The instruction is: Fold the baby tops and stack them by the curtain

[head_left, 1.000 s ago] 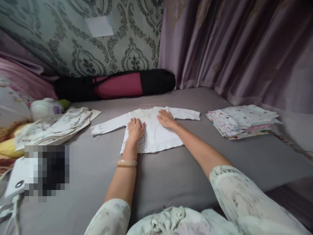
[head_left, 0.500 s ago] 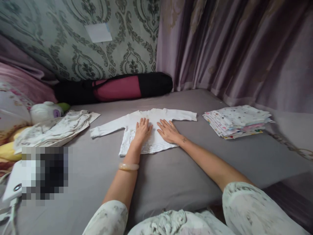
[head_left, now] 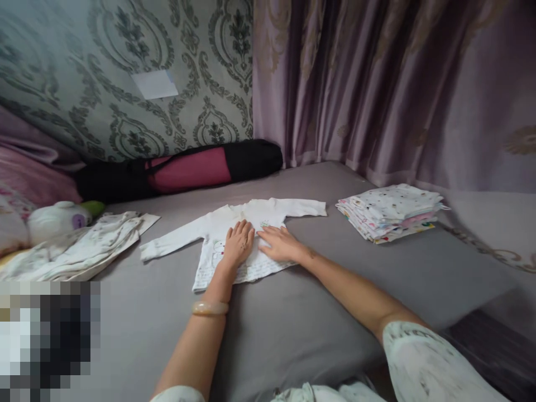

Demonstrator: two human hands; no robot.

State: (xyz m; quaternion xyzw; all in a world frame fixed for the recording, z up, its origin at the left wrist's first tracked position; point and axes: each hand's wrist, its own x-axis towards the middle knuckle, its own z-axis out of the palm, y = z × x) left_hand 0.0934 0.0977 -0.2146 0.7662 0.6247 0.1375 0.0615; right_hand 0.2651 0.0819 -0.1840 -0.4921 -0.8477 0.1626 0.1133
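Observation:
A small white long-sleeved baby shirt [head_left: 255, 211] lies spread flat on the grey bed sheet [head_left: 272, 329], both sleeves stretched out to the sides. My left hand [head_left: 239, 243] rests palm down on the front of the shirt, beside a small printed figure, with the fingers extended. My right hand [head_left: 280, 244] also lies flat on the shirt, a little to the right, its fingers pointing left and slightly apart. Neither hand grips the cloth. Parts of the shirt's middle and lower right are hidden under the hands.
To the right sits a folded stack of printed baby clothes [head_left: 389, 209]. Patterned clothes [head_left: 79, 245] lie at the left near a white plush toy [head_left: 56, 222]. A long black and dark pink bag [head_left: 188, 170] lies along the wall, beside purple curtains [head_left: 355, 84].
My view has shifted, so the scene sits lower and further left. Both hands stay flat on the shirt; the right hand has slid slightly up toward the middle.

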